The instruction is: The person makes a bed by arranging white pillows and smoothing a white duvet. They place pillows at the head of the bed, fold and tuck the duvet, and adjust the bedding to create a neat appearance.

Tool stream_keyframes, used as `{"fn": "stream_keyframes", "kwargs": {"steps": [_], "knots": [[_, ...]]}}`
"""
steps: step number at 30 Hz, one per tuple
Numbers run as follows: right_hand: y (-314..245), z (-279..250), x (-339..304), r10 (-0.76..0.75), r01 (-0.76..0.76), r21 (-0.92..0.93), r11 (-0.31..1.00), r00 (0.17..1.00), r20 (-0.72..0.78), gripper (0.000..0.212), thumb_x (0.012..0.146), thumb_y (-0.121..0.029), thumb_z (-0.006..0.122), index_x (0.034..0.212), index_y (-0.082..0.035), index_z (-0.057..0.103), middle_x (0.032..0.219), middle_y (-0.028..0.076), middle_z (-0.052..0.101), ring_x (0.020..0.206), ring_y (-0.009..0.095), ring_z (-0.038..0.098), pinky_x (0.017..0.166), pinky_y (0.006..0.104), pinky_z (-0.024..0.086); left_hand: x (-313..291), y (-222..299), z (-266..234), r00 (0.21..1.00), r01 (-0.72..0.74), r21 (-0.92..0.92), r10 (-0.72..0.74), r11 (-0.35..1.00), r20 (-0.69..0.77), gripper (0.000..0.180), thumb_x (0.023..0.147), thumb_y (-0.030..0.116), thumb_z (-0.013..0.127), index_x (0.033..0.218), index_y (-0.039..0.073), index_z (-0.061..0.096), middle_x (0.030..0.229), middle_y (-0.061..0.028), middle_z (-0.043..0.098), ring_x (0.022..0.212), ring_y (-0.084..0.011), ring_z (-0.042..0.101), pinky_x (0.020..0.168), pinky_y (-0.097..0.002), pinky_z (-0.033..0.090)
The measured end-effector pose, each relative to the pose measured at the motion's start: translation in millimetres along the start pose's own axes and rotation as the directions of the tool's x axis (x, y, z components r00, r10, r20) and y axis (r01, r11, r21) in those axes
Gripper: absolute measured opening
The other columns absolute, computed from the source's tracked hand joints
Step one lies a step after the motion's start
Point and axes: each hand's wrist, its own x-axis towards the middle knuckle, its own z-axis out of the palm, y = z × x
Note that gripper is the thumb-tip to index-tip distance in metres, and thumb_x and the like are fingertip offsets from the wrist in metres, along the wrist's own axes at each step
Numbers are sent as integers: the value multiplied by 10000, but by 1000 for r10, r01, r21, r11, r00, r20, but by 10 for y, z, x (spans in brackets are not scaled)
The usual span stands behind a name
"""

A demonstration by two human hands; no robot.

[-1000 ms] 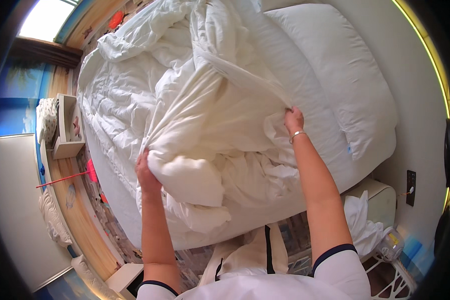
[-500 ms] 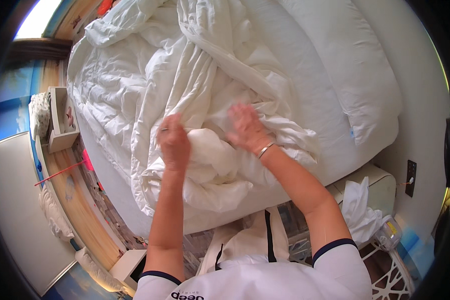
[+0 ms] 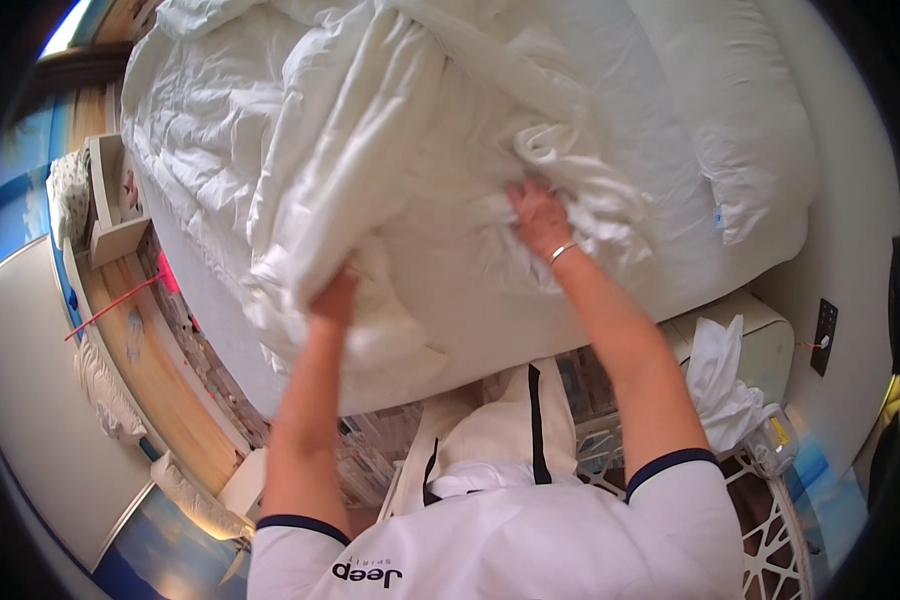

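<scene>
A rumpled white duvet (image 3: 370, 150) lies in folds over the bed. My left hand (image 3: 334, 296) is closed on its near left part; the fingertips are hidden among the folds and a little blurred. Farther right, my right hand (image 3: 540, 218), with a silver bangle at the wrist, grips a bunched part of the duvet. Between the hands, a smoother white stretch of cloth reaches toward the near edge of the bed.
A long white pillow (image 3: 735, 130) lies along the right side. At the near right, white cloth (image 3: 718, 385) and a clear container (image 3: 773, 440) rest by a pale cabinet (image 3: 765, 330). A white shelf unit (image 3: 120, 235) and a red stick (image 3: 115, 305) are at left.
My hands have moved apart, the right one away and to the right. The bunched cloth between them has been spread, and the duvet's left folds are pulled open.
</scene>
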Motion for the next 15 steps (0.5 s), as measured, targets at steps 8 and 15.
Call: {"fn": "stream_keyframes", "kwargs": {"steps": [8,15], "knots": [[348,-796,-199,65,-67,184,981,998,14,391,680,-101,719,1039,-104,566,981,126,564,942,333,596,757,429,525,314,-2218,-951,988,133,562,-156,817,-7,291,859,177,535,1088,25,632,1288,-170,569,1201,-279,530,966,-454,429],[-346,-465,-351,-47,-52,523,851,984,174,505,744,-182,726,1180,-31,521,1119,164,548,1053,370,539,909,432,470,666,-276,-640,989,-105,-290,69,951,-131,366,747,39,631,1106,10,565,1013,-180,629,931,-355,602,829,-437,492]]}}
